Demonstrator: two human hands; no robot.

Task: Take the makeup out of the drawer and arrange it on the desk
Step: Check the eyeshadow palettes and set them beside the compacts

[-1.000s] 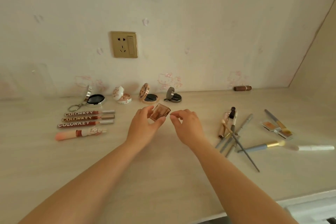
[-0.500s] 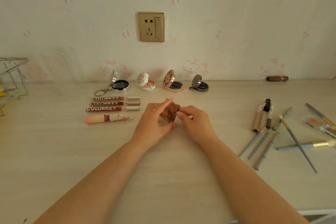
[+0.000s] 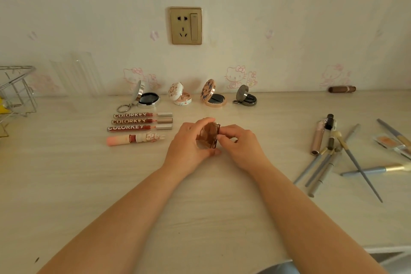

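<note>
Left hand [image 3: 186,147] and right hand [image 3: 239,144] both grip brown translucent case [image 3: 208,135], fingers curled round it, above bench [image 3: 66,184].

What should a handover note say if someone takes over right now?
Left hand holds the brown case above the desk; right hand pinches its edge.
Done: four open compacts in a row by the wall, four lip tubes lined up below them.
Left: place the case; sort the loose pencils and brushes at right, the palettes, and the brown tube by the wall.
</note>
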